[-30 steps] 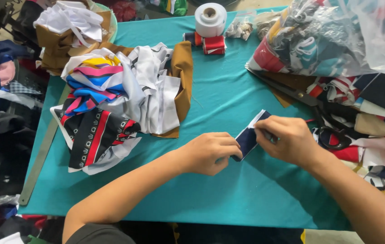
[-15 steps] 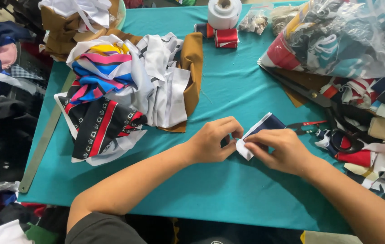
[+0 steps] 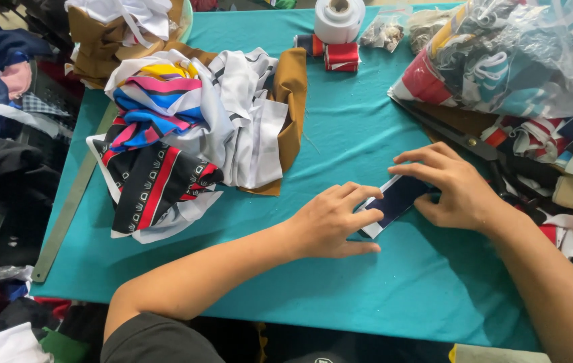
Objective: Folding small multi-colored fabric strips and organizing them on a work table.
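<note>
Navy folded cloth piece (image 3: 399,199) lies flat on the teal worktop (image 3: 367,296) toward its right edge, pinned between the left hand (image 3: 332,222) and the right hand (image 3: 451,185), both pressing fingers spread on it.

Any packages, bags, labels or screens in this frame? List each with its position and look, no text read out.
Large clear plastic bag: top right on the table, bulging, full of mixed coloured fabric pieces.
Small clear plastic pouch: top centre, right of the white tape roll, holding small greyish bits.
Dark blue fabric piece: flat, white-edged, under the left hand and right hand; whether it is a label cannot be told.
No screens or signs.
</note>
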